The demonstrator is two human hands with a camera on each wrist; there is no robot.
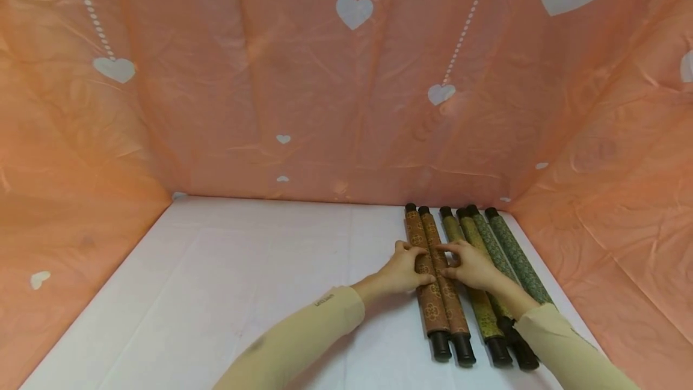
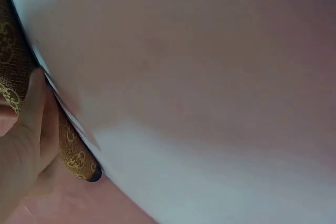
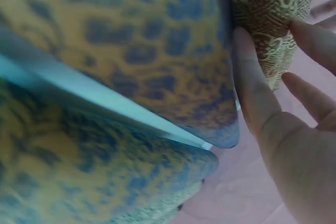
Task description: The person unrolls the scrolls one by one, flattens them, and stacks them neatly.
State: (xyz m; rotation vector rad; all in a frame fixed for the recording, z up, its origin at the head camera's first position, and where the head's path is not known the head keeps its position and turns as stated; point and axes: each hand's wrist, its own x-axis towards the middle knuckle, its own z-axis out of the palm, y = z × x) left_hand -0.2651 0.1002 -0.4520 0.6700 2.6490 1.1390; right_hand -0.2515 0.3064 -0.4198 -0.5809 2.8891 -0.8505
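Observation:
Six rolled, patterned scrolls with black end caps lie side by side on the white table (image 1: 243, 281), at its right. My left hand (image 1: 415, 263) grips the left brown scroll (image 1: 431, 309) at its middle, and in the left wrist view the thumb (image 2: 35, 98) presses along that brown scroll (image 2: 73, 156). My right hand (image 1: 446, 260) pinches the right brown scroll (image 1: 455, 313) between forefinger and thumb. In the right wrist view its fingers (image 3: 252, 82) touch a gold-patterned roll (image 3: 273, 14). Both hands sit close together over the brown pair.
Right of the brown pair lie two olive scrolls (image 1: 483, 312) and two green ones (image 1: 520, 260), near the table's right edge. Orange sheeting with white hearts (image 1: 352, 11) walls the table at back and both sides. A blurred blue-and-yellow roll (image 3: 131, 51) fills the right wrist view.

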